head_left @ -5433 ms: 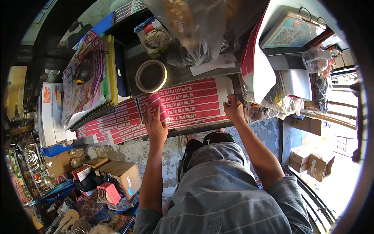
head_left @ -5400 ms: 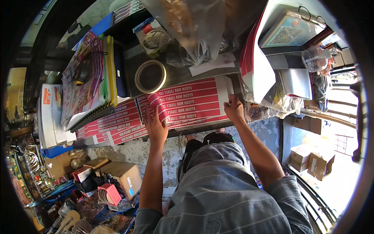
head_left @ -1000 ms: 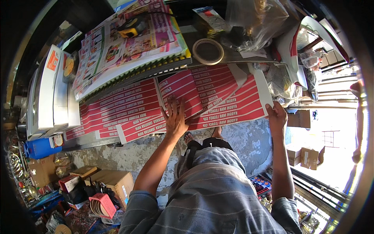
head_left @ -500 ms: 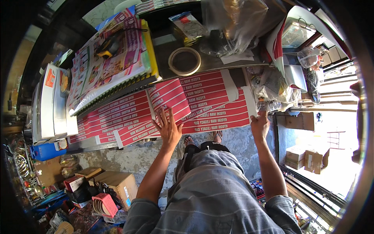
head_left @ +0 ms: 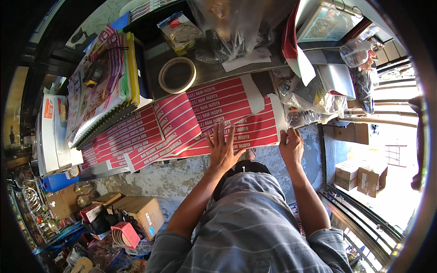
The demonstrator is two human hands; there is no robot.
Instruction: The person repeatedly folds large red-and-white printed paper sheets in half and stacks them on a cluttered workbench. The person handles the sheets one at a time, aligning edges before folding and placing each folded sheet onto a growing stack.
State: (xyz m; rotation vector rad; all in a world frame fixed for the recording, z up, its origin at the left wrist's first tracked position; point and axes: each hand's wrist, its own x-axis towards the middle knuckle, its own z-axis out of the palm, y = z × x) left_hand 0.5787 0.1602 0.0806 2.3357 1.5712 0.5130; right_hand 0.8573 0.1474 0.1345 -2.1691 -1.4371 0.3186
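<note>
Red sheets with white stripes and mirrored lettering lie across the dark table. My left hand rests flat, fingers spread, on the right-hand red printed sheet near its front edge. At that sheet's white right end, my right hand is closed, with thumb and fingers pinching the near corner. Just left of my left hand, another red striped sheet lies folded or curled over the others. More red sheets spread left, partly hidden beneath a pile of booklets.
A tape roll lies behind the sheets. Booklets and a white box crowd the left. Clear plastic bags and a clear bottle stand at the right. Cardboard boxes sit on the floor at lower left.
My left hand has slid right, off the curled sheet and onto the right-hand sheet. My right hand stays at the sheet's right end. The view has shifted, moving the table items leftward.
</note>
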